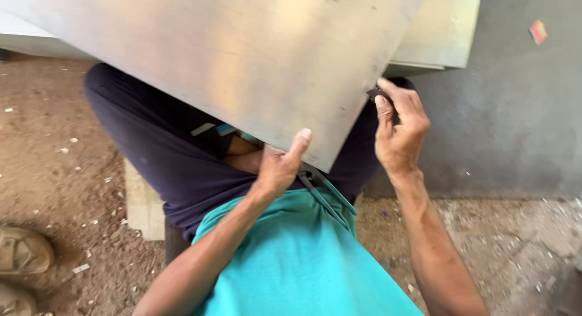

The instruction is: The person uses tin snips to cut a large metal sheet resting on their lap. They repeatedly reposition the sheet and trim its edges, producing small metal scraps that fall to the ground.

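Two hands steadying one pale metal sheet (242,55) tilted over the lap: left hand (276,167) closed on its lower edge, thumb on top, right hand (397,131) pinching a small dark tool (377,93) against the side edge.

small red-orange wrapper scrap (538,31) (crumpled), grey floor, upper right

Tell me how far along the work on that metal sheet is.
Done: nothing finished shows; the visible face of the metal sheet looks plain and unmarked. In hand: the left hand grips its lower corner, thumb on top, while the right hand pinches a small dark object against the sheet's right edge. Left: cannot be told; the far end runs out of view.
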